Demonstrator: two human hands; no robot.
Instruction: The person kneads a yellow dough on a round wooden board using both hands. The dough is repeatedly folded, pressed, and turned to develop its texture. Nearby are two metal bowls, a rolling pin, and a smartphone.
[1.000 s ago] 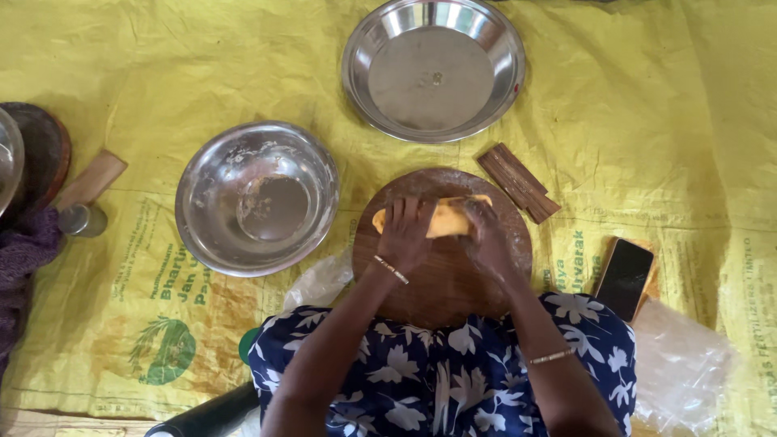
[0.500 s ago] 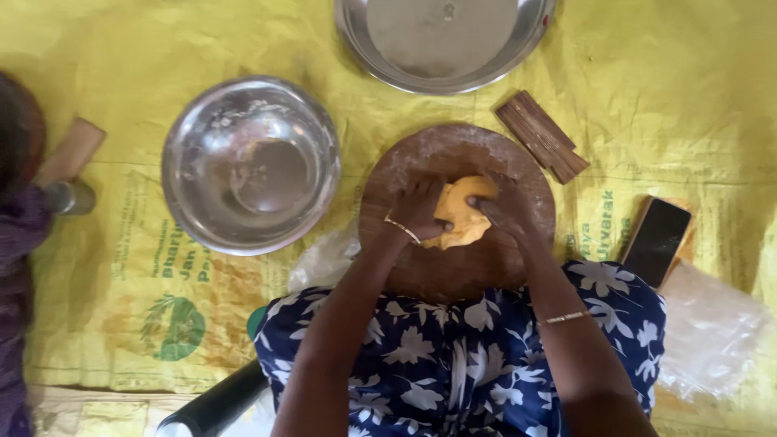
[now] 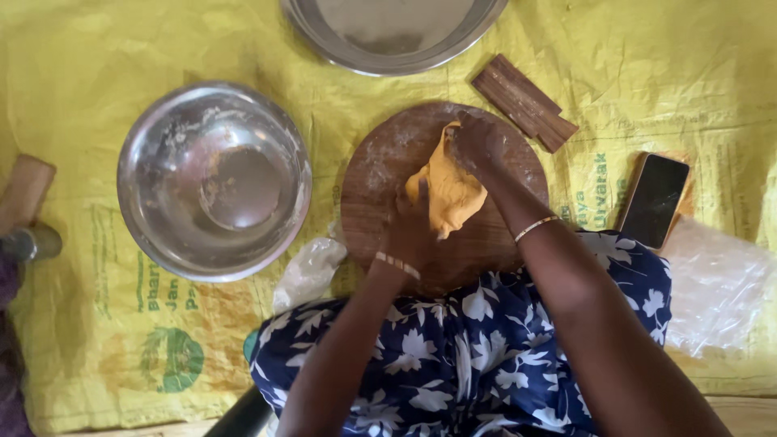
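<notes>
Orange dough on the round wooden board, both hands busy.
Right hand grips its top edge; left hand fingers press its lower edge. Dough looks stretched and lumpy, not smooth; steel bowl sits scraped out.

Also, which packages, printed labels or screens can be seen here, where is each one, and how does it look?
Printed sack sheet: spread under everything, yellow, green round emblem at lower left.
Phone: right of the round wooden board, dark rectangular screen, off.
Clear plastic bag: far right, crumpled, see-through.
Small plastic bag: below the steel bowl, whitish.
</notes>
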